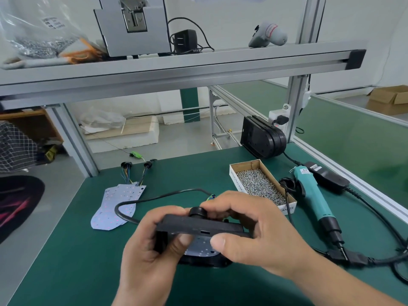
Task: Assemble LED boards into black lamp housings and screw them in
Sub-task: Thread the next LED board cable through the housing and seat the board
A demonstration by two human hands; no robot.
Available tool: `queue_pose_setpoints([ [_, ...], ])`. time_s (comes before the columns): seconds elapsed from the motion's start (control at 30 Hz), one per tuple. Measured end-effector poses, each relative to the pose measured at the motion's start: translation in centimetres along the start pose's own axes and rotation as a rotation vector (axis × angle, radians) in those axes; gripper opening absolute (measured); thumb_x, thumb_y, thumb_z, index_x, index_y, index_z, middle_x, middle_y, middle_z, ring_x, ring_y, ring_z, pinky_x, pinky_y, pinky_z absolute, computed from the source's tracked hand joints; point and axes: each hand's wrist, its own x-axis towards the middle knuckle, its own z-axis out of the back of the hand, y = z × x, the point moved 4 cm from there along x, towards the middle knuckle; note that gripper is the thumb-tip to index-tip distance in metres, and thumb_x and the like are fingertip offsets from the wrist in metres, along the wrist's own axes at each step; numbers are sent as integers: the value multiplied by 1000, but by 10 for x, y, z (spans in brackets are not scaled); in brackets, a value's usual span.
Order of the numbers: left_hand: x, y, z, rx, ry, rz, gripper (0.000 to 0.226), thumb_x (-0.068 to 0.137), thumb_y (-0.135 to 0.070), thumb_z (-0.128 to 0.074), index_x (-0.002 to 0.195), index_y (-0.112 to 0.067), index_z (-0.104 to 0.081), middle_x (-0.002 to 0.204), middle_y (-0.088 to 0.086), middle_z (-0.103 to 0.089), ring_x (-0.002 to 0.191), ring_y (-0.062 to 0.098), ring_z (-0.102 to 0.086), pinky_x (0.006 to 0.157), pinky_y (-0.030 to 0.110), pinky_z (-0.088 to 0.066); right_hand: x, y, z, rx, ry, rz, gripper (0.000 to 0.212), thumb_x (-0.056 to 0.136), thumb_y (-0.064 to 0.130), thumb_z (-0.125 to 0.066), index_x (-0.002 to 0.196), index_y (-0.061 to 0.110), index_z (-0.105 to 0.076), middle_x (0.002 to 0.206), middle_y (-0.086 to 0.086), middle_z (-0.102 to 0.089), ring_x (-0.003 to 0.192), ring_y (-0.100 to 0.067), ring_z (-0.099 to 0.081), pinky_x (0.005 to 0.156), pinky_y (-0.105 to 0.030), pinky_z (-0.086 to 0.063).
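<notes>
The lamp housing (198,226) is being held over the near middle of the worktop (77,261), between the left grip (145,246) and the right grip (249,228), with an LED board (202,247) lying inside it. Behind it to the left, spare LED boards (117,208) are lying in a stack. Behind it to the right, a box (235,181) is holding screws (260,184). The screwdriver (311,193) is lying just right of the box, and a power adapter (329,177) is lying just right of that. More housings (262,138) are standing on edge at the far right corner.

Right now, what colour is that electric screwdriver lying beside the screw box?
The electric screwdriver is teal with a black nose, seen in the head view.
</notes>
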Motion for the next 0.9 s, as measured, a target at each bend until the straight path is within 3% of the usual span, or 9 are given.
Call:
queue_pose_setpoints([
  [0.1, 0, 0, -1, 35, 2, -29, 53, 74, 0, -75, 102, -45, -75, 101, -13, -79, 93, 1, -74, 86, 10, -53, 2, 0, -1, -11, 1, 6, 38, 82, 32, -79, 119, 32, -76, 115, 0, -73, 113, -29, -69, 95, -33, -54],
  [0.27, 0, 3, 1, 93, 6, 16, 53, 76, -8, -87, 107, -50, -77, 107, -13, -80, 99, 2, -74, 89, 9, -51, 3, 4, 1, -70, 35, 9, 39, 86, 34, -73, 125, 32, -73, 117, 1, -68, 115, -29, -66, 98, -38, -54],
  [0.4, -1, 1, 1, 89, 30, 49, 54, 75, -9, -80, 111, -49, -78, 109, -10, -80, 104, 2, -74, 90, 8, -51, 3, 7, -1, -99, 6, 46, 39, 89, 37, -76, 125, 23, -74, 117, -2, -67, 114, -30, -66, 97, -34, -53],
  [0.5, 4, -5, -1, 80, 98, -1, 50, 80, 0, -85, 111, -39, -78, 110, -5, -78, 104, 9, -73, 91, 12, -52, 5, 7, -1, -57, 34, 45, 36, 90, 27, -77, 125, 19, -75, 117, -2, -67, 114, -30, -66, 98, -33, -52],
  [0.63, 6, -8, -4, 84, 122, -31, 42, 77, -4, -79, 106, -35, -77, 103, -8, -76, 98, 8, -73, 87, 12, -52, 6, 10, 2, -67, 76, 78, 37, 87, 14, -78, 124, 15, -75, 116, -4, -67, 110, -31, -66, 98, -35, -51],
  [0.9, 4, -3, -2, 105, 103, -22, 43, 79, -8, -79, 109, -39, -77, 107, -4, -77, 102, 12, -73, 90, 16, -54, 5, 10, 2, -135, 39, 106, 35, 89, 25, -76, 124, 20, -76, 116, 1, -68, 113, -29, -67, 97, -33, -52],
])
